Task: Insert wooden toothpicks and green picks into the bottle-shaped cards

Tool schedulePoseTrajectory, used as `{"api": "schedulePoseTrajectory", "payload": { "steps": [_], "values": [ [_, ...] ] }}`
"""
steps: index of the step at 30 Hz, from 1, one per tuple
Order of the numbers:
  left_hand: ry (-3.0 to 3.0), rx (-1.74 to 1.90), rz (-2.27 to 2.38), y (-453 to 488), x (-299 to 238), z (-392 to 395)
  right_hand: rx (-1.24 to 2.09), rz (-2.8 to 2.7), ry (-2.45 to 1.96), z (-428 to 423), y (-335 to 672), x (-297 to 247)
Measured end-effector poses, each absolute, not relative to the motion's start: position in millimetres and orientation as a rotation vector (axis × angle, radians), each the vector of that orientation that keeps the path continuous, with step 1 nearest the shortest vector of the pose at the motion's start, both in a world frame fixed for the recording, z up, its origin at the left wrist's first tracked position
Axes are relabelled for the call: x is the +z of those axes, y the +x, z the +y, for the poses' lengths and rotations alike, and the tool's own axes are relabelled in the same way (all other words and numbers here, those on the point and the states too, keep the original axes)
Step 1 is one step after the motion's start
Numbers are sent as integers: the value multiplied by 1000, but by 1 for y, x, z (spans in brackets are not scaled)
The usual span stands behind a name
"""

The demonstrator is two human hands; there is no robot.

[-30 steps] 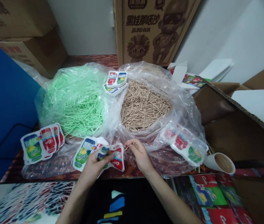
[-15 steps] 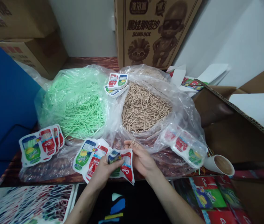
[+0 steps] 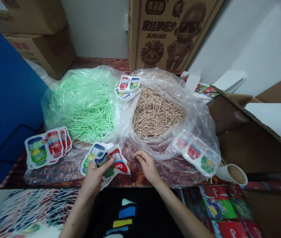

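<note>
My left hand (image 3: 93,177) is closed on a printed pouch (image 3: 120,162) with green Sprite and red Cola panels, thumb across its front. Under it, more pouches (image 3: 90,154) of the same kind lie on the plastic. My right hand (image 3: 150,169) pinches a small bundle of brown sticks (image 3: 141,155), their ends showing between the fingers. It is just right of the pouch, apart from it. Behind the hands, an open clear bag holds brown sticks (image 3: 158,115). A second bag, to its left, holds light green sticks (image 3: 93,114).
Filled pouches (image 3: 48,147) lie fanned at left, two or so (image 3: 129,85) between the bags, others (image 3: 197,155) at right. A paper cup (image 3: 233,174) stands near an open carton (image 3: 244,138). A tall cardboard box (image 3: 165,36) rises behind; a blue panel (image 3: 8,109) borders the left.
My left hand has moved left with the pouch, away from my right hand. The right hand has turned its fingers inward, still pinching the brown sticks. The view has shifted slightly.
</note>
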State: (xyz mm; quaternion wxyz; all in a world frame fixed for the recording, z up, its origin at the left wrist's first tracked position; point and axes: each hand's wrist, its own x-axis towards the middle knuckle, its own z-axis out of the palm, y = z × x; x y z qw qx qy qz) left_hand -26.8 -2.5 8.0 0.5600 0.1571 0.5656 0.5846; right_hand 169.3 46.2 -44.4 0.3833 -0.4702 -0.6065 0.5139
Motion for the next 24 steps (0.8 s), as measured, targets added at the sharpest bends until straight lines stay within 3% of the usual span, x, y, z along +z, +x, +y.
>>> {"api": "schedulePoseTrajectory", "payload": {
  "steps": [24],
  "values": [
    [283, 1437, 1290, -19, -4, -2, 1256, -1626, -1215, 45, 171, -46]
  ]
}}
